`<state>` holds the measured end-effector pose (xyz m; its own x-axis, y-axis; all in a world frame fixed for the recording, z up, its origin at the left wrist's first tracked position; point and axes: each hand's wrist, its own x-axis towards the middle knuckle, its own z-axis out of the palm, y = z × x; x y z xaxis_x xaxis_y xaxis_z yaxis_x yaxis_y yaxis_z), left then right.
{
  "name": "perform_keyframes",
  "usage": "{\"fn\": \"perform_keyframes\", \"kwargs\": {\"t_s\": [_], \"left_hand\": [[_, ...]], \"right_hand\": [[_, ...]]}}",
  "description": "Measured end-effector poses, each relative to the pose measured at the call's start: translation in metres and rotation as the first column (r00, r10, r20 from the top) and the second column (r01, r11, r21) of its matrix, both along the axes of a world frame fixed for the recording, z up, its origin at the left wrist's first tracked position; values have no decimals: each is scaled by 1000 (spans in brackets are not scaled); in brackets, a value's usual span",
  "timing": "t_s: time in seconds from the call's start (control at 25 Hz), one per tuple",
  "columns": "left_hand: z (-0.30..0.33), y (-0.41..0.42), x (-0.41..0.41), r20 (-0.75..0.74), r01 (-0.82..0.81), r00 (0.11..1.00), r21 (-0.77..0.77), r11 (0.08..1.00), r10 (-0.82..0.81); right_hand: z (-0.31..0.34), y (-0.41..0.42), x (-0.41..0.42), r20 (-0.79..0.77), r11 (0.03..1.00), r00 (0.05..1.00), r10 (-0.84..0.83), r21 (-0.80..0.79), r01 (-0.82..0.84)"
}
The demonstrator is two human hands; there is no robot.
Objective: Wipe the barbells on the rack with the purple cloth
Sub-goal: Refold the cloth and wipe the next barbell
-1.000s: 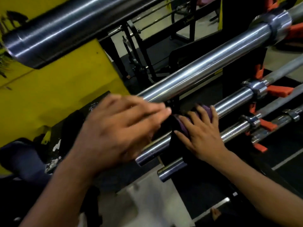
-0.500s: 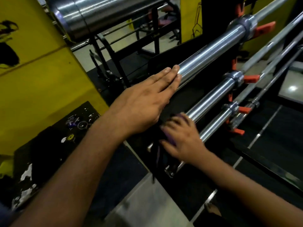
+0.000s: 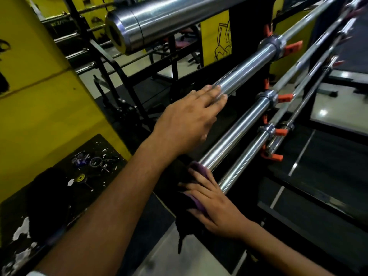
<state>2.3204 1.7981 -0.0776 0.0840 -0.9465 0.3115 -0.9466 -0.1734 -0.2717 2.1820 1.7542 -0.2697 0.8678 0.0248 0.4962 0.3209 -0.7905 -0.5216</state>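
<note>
Since half a second ago, we see the left hand (image 3: 189, 120) slide a little further along the second bar (image 3: 247, 66), and the right hand (image 3: 215, 208) sink lower at the near end of the rack (image 3: 249, 80). The right hand presses the cloth (image 3: 196, 203) against the near end of the third bar (image 3: 237, 132), fingers spread flat, not closed round it; purple shows only between and beside the fingers, lower centre of the frame. The left hand lies open, fingers together, flat on the second bar, holding nothing.

We judge that we are wiping the third bar's sleeve end. The next move probably calls for a firm push of the cloth up the sleeve toward the collar (image 3: 266, 97), centre right, with the left hand steadying.

A fourth bar (image 3: 247, 160) runs just below; the top bar (image 3: 159, 18) fills the upper left. Most of the cloth is hidden under the palm, the third bar's tip is covered, and a dark strip hanging beneath is hard to make out.
</note>
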Motion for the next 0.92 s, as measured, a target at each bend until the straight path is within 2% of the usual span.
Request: {"fn": "perform_keyframes", "kwargs": {"t_s": [0.08,0.12,0.16,0.2,0.24,0.28,0.32,0.36,0.4,0.48,0.52,0.56,0.64,0.8,0.84,0.92], "left_hand": [[-15,12,-6,11,227,973,-176,958,-228],[-30,20,-11,-41,310,944,-235,921,-328],[-47,28,-17,-167,351,904,-234,907,-393],[-62,36,-25,-357,340,853,-176,924,-382],[-77,40,-31,-567,308,768,-83,948,-299],[-91,41,-38,-738,292,646,3,956,-194],[-102,37,-42,-838,285,532,39,958,-124],[-112,31,-45,-879,265,465,19,964,-110],[-118,23,-48,-898,227,425,-19,974,-117],[-119,11,-54,-906,164,406,-54,985,-117],[-118,7,-57,-908,167,403,-53,985,-117],[-116,4,-59,-913,181,392,-47,982,-116],[-109,-2,-60,-919,197,382,-24,980,-100],[-101,-14,-56,-865,166,494,-9,986,-91],[-100,-17,-56,-853,144,516,-8,990,-82],[-103,-25,-60,-827,94,557,-26,995,-74]], "right_hand": [[5,-10,-28,-78,977,996,36,214,-18],[9,-18,-43,-101,944,995,9,329,25],[14,-27,-59,-119,893,992,-46,439,94],[21,-34,-73,-138,820,985,-103,549,162],[30,-39,-84,-157,708,978,-136,675,207],[36,-44,-93,-169,554,975,-144,803,221],[37,-49,-98,-174,356,979,-105,913,200],[39,-52,-102,-155,179,985,-76,970,167],[43,-52,-104,-146,56,986,-80,987,151],[45,-55,-103,-164,-67,979,-119,985,156],[46,-58,-103,-185,-92,972,-144,981,173],[44,-62,-104,-200,-76,964,-176,979,189],[40,-76,-109,-205,20,944,-259,976,217],[24,-94,-124,-313,132,841,-442,904,406],[16,-93,-128,-350,135,795,-495,873,468],[-5,-84,-131,-412,23,719,-560,859,511]]}}
